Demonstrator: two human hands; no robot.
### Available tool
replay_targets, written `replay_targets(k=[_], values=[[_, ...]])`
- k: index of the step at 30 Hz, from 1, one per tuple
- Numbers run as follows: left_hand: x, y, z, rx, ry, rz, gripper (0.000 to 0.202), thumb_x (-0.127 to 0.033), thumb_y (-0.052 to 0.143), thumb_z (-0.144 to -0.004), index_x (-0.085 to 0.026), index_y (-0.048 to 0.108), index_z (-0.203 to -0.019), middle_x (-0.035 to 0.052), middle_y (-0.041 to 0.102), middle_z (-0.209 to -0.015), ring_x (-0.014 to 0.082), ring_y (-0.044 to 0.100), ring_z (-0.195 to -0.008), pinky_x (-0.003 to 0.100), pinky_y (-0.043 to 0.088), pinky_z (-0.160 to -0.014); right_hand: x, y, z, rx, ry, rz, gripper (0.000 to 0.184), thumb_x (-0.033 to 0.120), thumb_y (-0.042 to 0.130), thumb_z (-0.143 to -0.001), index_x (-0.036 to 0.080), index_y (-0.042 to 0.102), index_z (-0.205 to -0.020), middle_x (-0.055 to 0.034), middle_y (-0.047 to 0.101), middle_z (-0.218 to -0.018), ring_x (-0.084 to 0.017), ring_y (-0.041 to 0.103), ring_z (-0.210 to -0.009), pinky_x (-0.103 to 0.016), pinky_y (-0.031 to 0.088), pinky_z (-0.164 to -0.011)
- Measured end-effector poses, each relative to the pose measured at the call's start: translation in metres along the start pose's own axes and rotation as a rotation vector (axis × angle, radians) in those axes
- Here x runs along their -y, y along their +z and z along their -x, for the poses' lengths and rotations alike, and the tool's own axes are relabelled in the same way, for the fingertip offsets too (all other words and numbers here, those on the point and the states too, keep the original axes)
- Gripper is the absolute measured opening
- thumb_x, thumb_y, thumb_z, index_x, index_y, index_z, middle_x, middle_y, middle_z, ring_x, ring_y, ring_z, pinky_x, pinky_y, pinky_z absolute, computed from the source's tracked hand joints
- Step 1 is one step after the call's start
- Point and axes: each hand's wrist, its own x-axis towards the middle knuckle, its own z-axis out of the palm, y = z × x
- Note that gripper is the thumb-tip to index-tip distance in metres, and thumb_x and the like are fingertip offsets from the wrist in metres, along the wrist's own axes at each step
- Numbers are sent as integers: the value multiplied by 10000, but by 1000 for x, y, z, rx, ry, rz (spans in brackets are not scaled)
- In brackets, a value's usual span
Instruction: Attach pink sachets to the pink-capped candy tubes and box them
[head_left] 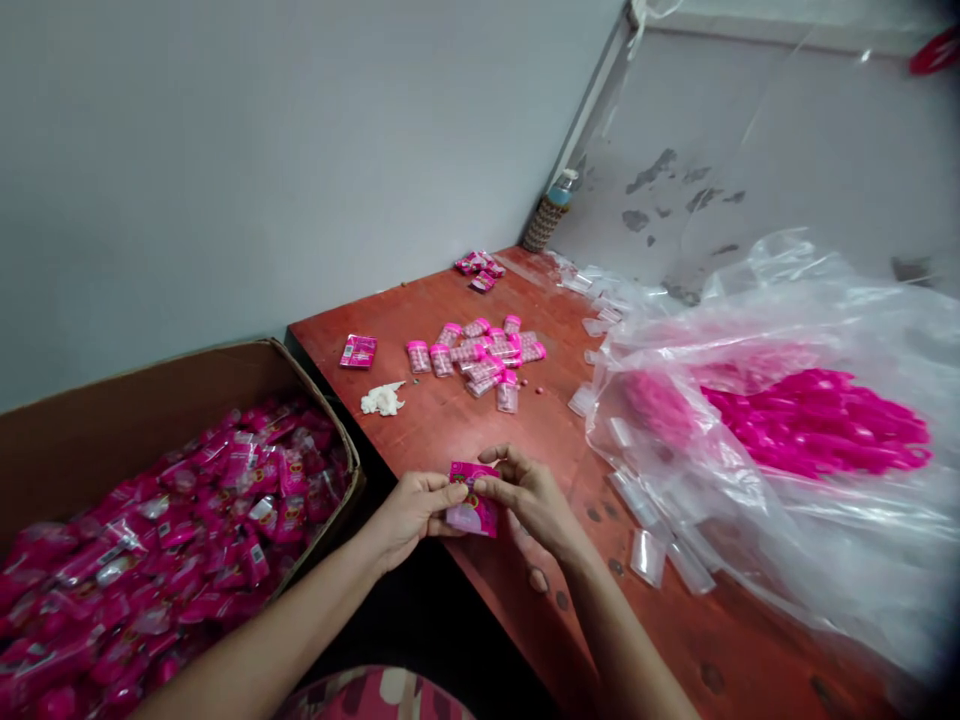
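Observation:
A pink printed label (474, 515) is held up over the table's near edge. My left hand (420, 510) pinches its left side between thumb and fingers. On its right side, my right hand (529, 495) grips it with thumb and bent forefinger. Beyond the hands lies a loose group of small clear jars (480, 352) with pink lids, filled with pale pink balls. A flat stack of pink labels (358, 351) rests to their left, near a crumpled white tissue (383, 399).
A cardboard box (330, 400) full of pink packets stands left of the red table (442, 425). At right, a large clear plastic bag (787, 540) holds bright pink plastic pieces (817, 420). Clear empty tubes (648, 557) lie beside it. A bottle (551, 210) stands in the far corner.

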Motion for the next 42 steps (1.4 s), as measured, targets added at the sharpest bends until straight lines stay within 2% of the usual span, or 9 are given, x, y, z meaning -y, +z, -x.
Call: replay_targets(k=[6, 12, 16, 19, 22, 26, 31, 37, 42], values=[[-6, -10, -1, -214, 145, -94, 332, -411, 636, -667, -85, 661, -720, 71, 633, -660, 140, 597, -582, 260, 507, -564, -10, -4, -9, -118, 11, 20, 317, 350, 695, -629, 188, 531, -847, 32, 604, -603, -129, 557, -506, -235, 406, -487], [-11, -17, -1, -289, 127, -28, 287, -377, 691, -612, -93, 648, -623, 55, 626, -619, 131, 591, -571, 252, 510, -567, -30, -13, -7, -284, -183, 857, 276, 398, 637, -676, 228, 604, -891, -56, 641, -834, -233, 583, -761, -337, 418, -659], [-11, -18, -2, -332, 90, -1, 254, -339, 717, -586, -95, 655, -620, 53, 628, -603, 125, 589, -555, 227, 494, -548, -11, -18, -29, -362, -270, 1011, 348, 454, 542, -747, 211, 581, -994, -82, 633, -929, -224, 587, -815, -315, 419, -685], [-11, -20, -3, -361, 74, 20, 247, -329, 726, -576, -97, 641, -588, 36, 613, -574, 115, 578, -535, 230, 493, -539, 13, -22, -62, -498, -181, 1084, 370, 486, 436, -805, 189, 567, -983, -81, 659, -845, -225, 613, -776, -307, 416, -666], [-12, -24, -1, -376, 77, 58, 253, -315, 736, -567, -103, 599, -539, 26, 606, -571, 114, 575, -538, 238, 501, -537, 31, -18, -100, -574, -5, 1242, 456, 519, 384, -816, 144, 518, -1038, -152, 656, -879, -286, 609, -848, -355, 413, -690], [-12, -28, 2, -420, 76, 126, 258, -291, 756, -545, -105, 578, -550, 28, 613, -609, 116, 581, -559, 237, 513, -525, 42, -7, -140, -590, 157, 1335, 595, 573, 408, -772, 72, 449, -1090, -241, 620, -946, -346, 589, -895, -422, 421, -710], [-13, -33, 0, -438, 81, 213, 223, -270, 733, -597, -102, 588, -619, 34, 617, -645, 120, 599, -582, 230, 531, -536, 39, -4, -163, -579, 205, 1312, 554, 497, 520, -716, 92, 443, -1086, -220, 599, -1005, -328, 575, -933, -416, 423, -736], [-17, -31, 1, -459, 96, 381, 123, -167, 686, -660, -96, 585, -670, 32, 619, -652, 122, 610, -566, 258, 553, -556, 40, 2, -162, -557, 157, 1317, 463, 380, 495, -752, 137, 405, -1136, -149, 603, -998, -299, 584, -896, -377, 424, -697], [-23, -32, 7, -468, 107, 477, 71, -131, 649, -696, -84, 601, -719, 54, 640, -689, 140, 628, -590, 251, 554, -549, 27, -3, -106, -496, -32, 1508, 318, 321, 360, -850, 219, 431, -1143, -108, 561, -1019, -243, 574, -834, -317, 396, -637]])
